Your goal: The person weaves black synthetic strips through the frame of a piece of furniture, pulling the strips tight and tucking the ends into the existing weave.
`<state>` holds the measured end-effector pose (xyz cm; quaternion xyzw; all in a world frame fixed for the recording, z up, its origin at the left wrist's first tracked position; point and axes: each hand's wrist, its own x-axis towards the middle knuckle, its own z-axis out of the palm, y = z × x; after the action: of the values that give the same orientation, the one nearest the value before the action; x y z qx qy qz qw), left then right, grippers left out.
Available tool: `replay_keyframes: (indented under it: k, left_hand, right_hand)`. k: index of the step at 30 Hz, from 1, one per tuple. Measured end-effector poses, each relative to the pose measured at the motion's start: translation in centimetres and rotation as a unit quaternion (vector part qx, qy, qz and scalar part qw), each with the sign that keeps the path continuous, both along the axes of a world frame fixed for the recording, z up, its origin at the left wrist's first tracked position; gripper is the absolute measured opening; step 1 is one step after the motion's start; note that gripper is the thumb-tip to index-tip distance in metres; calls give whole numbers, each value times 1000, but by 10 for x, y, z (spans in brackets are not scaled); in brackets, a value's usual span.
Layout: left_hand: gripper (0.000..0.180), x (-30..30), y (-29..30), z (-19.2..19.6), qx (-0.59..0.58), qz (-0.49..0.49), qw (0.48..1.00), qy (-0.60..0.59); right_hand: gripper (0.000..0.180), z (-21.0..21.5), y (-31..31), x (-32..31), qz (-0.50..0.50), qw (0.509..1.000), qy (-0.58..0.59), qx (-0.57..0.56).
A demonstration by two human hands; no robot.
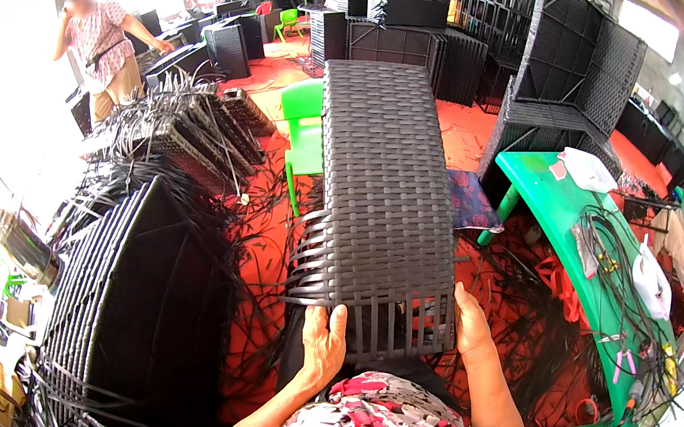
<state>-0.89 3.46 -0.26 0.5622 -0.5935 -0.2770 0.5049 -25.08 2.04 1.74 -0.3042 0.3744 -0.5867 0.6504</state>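
- Head view: we see the dark gray woven panel (384,181) tilted upright before the torso, between both hands.
- Caution: its loose strands (309,257) project past the left edge; in our judgement, a snag or sideways pull could loosen the weave.
- Caution: uneven side pressure could, we judge, let the panel slip or twist.
- Left hand (323,343): part-open at the lower left edge, thumb and fingers apart; we cannot tell whether it grips.
- Right hand (471,322): extended along the lower right edge; we cannot confirm a closed grip.
- Surroundings: we note a green chair (306,135) behind, a green table (549,224) at right, and strand offcuts on the red floor covering (276,189).
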Motion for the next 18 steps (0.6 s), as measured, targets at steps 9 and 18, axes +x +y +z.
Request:
replay_keyframes:
  k: [9,18]
  left_hand:
    - [37,17,-2,-3,-62,-25,989,-132]
    - [41,44,18,69,89,-58,969,-222]
  right_hand:
    - [46,-49,-20,-14,145,988,-40,-28]
    - [8,-17,-47,-13,181,958,205,-81]
